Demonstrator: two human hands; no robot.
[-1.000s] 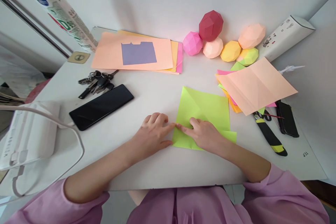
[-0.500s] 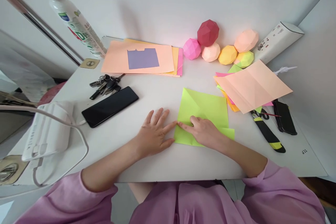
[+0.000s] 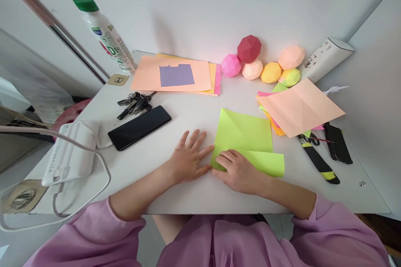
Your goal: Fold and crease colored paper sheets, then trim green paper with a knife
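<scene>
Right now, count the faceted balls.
6, in two clusters at the back. Left: pink ball, dark red ball above, small peach ball. Right: yellow ball, larger peach ball above, yellow-green ball. Others may hide behind.

The right hand (image 3: 236,171) hides part of the green paper (image 3: 246,129) from me, and the peach sheet (image 3: 302,108) one end of the black-and-yellow tool (image 3: 319,160). The white cable (image 3: 28,129) leaves view leftward; lettering on the charger (image 3: 73,150) looks too tiny.

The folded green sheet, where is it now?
In the head view, the sheet lies right of centre, partly under the right hand, beside the left hand.
</scene>
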